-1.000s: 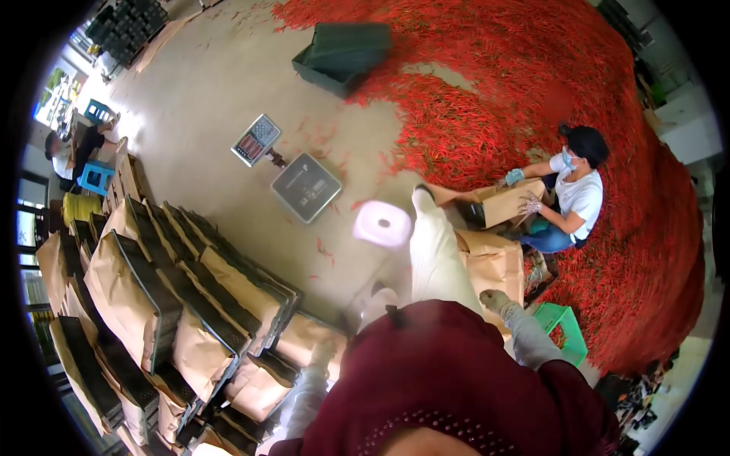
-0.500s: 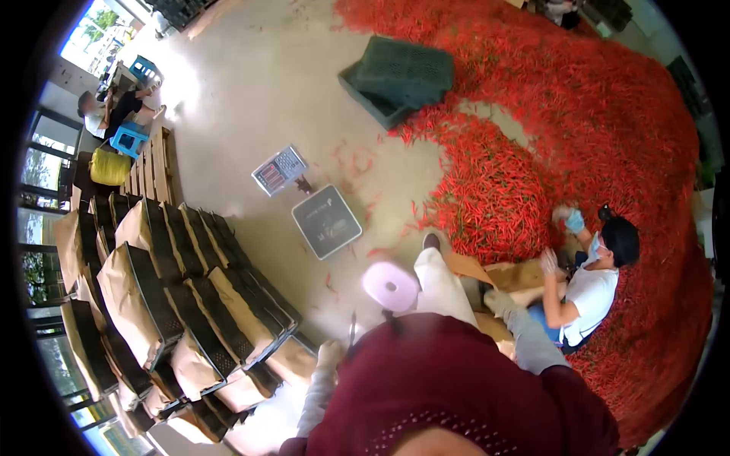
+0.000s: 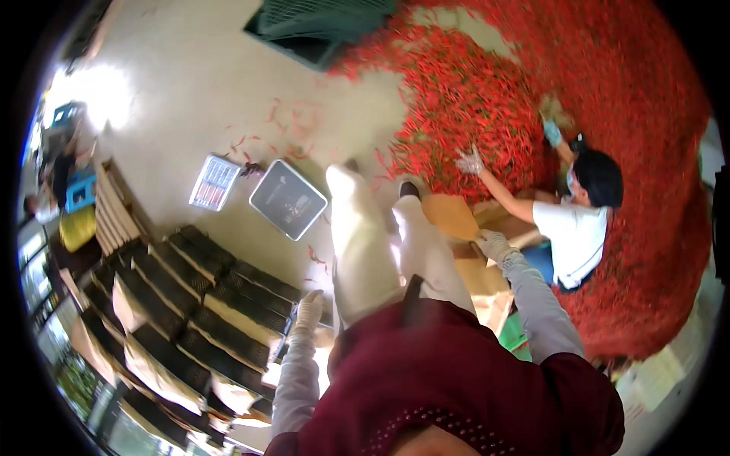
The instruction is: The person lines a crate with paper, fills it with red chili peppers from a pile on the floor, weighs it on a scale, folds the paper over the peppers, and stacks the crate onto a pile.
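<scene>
My right hand (image 3: 494,247), in a pale glove, is at the edge of a brown paper sheet (image 3: 449,214), its fingers closed on the paper. The paper lines an open box (image 3: 479,283) by my right leg, partly hidden by my arm. My left hand (image 3: 309,310), also gloved, hangs beside the stacked black crates (image 3: 228,327). Its fingers are blurred, and I cannot make out anything in them. Red chilli peppers (image 3: 464,106) lie in a large heap ahead and to the right.
A co-worker (image 3: 574,228) sits at the heap, gloved hands over the peppers. A platform scale (image 3: 289,199) with its display (image 3: 215,182) is on the floor ahead. Dark green crates (image 3: 319,26) stand farther off. Left are a wooden pallet (image 3: 118,209) and another seated person (image 3: 57,175).
My view has turned and shifted, and both my legs now show upright. The pink stool has gone from sight. The co-worker's near hand has reached out over the peppers.
</scene>
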Action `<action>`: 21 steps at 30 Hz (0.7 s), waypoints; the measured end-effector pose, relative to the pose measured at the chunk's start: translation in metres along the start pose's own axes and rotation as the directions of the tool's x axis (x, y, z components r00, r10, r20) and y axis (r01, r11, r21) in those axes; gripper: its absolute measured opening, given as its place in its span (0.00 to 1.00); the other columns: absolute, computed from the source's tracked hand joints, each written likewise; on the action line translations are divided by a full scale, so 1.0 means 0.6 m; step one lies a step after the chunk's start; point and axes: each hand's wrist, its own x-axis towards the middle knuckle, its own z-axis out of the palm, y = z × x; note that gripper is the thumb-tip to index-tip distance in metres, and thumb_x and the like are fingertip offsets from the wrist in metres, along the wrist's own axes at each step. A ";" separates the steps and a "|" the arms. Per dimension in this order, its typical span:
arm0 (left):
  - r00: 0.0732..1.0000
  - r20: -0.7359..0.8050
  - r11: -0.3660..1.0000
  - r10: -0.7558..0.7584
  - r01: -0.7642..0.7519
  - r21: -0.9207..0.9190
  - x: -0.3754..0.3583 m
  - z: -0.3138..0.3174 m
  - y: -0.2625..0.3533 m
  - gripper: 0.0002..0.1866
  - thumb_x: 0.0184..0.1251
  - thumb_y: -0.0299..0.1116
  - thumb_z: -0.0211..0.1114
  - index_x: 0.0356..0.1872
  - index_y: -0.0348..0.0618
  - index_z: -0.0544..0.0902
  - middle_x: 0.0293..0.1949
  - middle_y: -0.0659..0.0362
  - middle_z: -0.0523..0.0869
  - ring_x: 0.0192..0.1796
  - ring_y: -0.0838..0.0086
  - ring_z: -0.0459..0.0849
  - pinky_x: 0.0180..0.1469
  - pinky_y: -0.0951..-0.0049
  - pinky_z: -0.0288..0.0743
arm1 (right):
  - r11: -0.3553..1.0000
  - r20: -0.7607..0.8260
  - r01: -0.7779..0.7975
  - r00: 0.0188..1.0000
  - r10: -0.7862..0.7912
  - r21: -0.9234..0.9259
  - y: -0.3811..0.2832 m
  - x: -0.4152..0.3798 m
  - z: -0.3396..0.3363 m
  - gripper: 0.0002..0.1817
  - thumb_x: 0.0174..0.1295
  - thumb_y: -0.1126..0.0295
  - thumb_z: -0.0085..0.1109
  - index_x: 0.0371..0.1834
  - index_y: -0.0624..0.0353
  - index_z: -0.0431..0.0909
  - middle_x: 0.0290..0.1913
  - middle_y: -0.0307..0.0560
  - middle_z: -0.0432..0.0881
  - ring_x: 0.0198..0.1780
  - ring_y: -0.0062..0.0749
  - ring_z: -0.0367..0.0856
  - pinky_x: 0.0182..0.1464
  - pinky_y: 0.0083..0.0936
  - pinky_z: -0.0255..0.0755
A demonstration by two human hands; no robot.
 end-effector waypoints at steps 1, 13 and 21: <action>0.983 0.047 0.984 -0.176 0.175 0.013 0.018 -0.019 0.111 0.13 0.71 0.34 0.57 0.51 0.42 0.81 0.32 0.61 0.85 0.28 0.75 0.82 0.29 0.76 0.72 | 0.991 -0.020 0.125 0.992 -0.126 -0.050 0.030 -0.005 0.075 0.14 0.63 0.61 0.48 0.42 0.55 0.81 0.43 0.59 0.83 0.47 0.53 0.81 0.51 0.42 0.74; 0.886 0.283 0.758 -0.367 0.109 0.643 0.417 0.030 0.032 0.13 0.64 0.37 0.60 0.44 0.41 0.84 0.35 0.53 0.86 0.39 0.65 0.84 0.45 0.68 0.75 | 0.996 0.369 -0.073 0.928 0.046 0.060 -0.063 0.173 0.352 0.14 0.65 0.63 0.49 0.45 0.57 0.81 0.42 0.55 0.84 0.47 0.48 0.83 0.52 0.41 0.75; 0.863 0.290 0.802 -0.414 0.195 0.565 0.484 0.140 -0.061 0.14 0.67 0.37 0.59 0.47 0.40 0.82 0.39 0.52 0.85 0.43 0.66 0.82 0.49 0.69 0.74 | 0.964 0.378 0.075 0.910 -0.171 0.256 -0.074 0.241 0.327 0.15 0.65 0.62 0.50 0.49 0.56 0.80 0.43 0.54 0.84 0.47 0.47 0.83 0.52 0.40 0.75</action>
